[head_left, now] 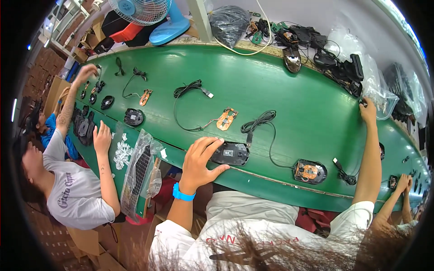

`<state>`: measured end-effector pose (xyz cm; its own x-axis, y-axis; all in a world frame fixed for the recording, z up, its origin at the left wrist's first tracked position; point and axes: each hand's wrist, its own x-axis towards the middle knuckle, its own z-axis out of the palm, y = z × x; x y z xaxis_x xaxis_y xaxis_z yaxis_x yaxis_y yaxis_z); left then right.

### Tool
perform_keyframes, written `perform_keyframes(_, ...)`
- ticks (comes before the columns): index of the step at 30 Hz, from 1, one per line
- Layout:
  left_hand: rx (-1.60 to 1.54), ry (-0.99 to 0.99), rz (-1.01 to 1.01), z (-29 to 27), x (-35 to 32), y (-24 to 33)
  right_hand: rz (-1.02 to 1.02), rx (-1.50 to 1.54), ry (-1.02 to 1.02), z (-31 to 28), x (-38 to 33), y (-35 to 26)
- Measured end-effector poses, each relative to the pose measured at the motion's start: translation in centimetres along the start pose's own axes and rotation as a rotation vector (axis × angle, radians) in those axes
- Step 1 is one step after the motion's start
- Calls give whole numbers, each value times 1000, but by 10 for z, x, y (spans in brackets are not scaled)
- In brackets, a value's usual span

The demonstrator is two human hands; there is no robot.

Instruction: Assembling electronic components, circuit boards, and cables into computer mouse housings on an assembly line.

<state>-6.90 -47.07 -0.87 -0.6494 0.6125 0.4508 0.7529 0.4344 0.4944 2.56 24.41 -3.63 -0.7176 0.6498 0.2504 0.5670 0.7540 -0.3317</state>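
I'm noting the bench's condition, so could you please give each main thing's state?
Black oval plastic mouse shell, touched by the left hand
Right hand, outstretched beside dark parts
Flat copper-orange circuit board, bare, cable attached
Black plastic mouse base, open, orange board inside
Black keyboard, wrapped in clear plastic
Blue plastic fan, upright; whether spinning unclear

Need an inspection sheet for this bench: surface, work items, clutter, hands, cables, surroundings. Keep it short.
Surface: green worktop, shiny in places.
Work items: black mouse shell; orange circuit board beyond it; open mouse half to the right, board inside.
Clutter: plastic-wrapped keyboard at left; black plastic bag and loose parts along the far side.
Hands: left hand at the shell's left end; right hand stretched to the far side; both grips unclear.
Cables: coiled black cable runs to the open mouse half; another to the circuit board.
Surroundings: blue fan; co-worker at left.
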Motion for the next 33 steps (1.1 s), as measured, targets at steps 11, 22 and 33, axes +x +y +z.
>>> perform_keyframes(11,-4,14,25,2,-2,-5,-112,-153,132,8,38,103)
perform_keyframes(22,71,53,-3,-1,-8,-10,-21,-182,120,29,56,79)
perform_keyframes(33,31,44,-11,-1,-4,-14,-202,-178,390,46,40,85)
